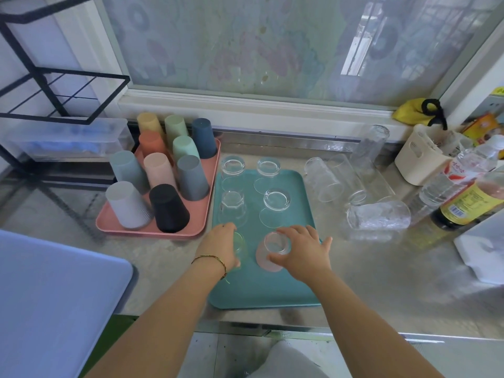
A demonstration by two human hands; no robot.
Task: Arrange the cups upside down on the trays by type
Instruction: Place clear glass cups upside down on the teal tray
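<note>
A teal tray [294, 285] on the steel counter carries several clear short glasses [276, 201] standing upside down in two columns. My left hand [219, 248] grips a greenish glass [239, 242] at the tray's left side. My right hand [305, 248] holds a pinkish glass [274, 251] upside down on the tray, fingers round its base. To the left, a pink tray [152, 230] holds several coloured plastic cups [169, 208], all inverted. Several tall clear glasses [324, 182] lie or stand on the counter right of the teal tray, one textured glass [379, 215] on its side.
A white basket [417, 159], water bottle [450, 181] and sauce bottle [469, 203] crowd the right. A black wire rack [54, 85] and clear plastic box [68, 140] stand at the left. A blue lid-like surface [54, 296] fills the lower left. The window sill [245, 105] runs behind.
</note>
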